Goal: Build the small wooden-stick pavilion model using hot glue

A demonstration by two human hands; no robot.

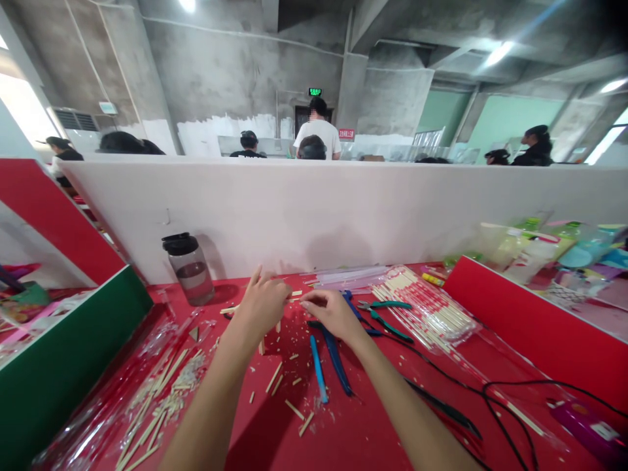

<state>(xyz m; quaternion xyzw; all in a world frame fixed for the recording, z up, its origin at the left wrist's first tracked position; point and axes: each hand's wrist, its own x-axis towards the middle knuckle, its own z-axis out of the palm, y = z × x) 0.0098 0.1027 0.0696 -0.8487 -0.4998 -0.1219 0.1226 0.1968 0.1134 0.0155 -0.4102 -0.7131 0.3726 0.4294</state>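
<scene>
Nearest the camera, short cut wooden sticks (275,377) lie scattered on the red table (353,425), between the two forearms and just short of the hands. Further left of them, crumpled clear wrappers (147,366) hold more thin sticks.

The left hand (262,304) and right hand (333,314) meet over the middle of the table, fingertips almost touching. Both are curled in a pinch, and between them runs a thin wooden stick (294,297), lying roughly level just above the table; the left hand's fingers are closed on its left part, the right hand's thumb and forefinger on its right end (the exact contact under the fingers is hard to make out).

Just below the right hand, blue-handled pliers (326,360) lie on the table, handles pointing toward the camera. Right of that hand, close by, lie green-handled cutters (387,314), and beyond them a clear pack of red-and-white chopsticks (432,307). A black cable (495,399) curls across the table well to the right of the grip, near a purple device (589,418) at the edge of view.

Behind the hands, clear plastic tubes (353,275) rest at the foot of a white partition (314,209). Left of the grip and farther back stands a clear bottle with a black lid (189,268). A green board (63,366) bounds the left side, a red board (534,320) the right. Past the partition, several people (318,134) stand or sit in a concrete hall.
</scene>
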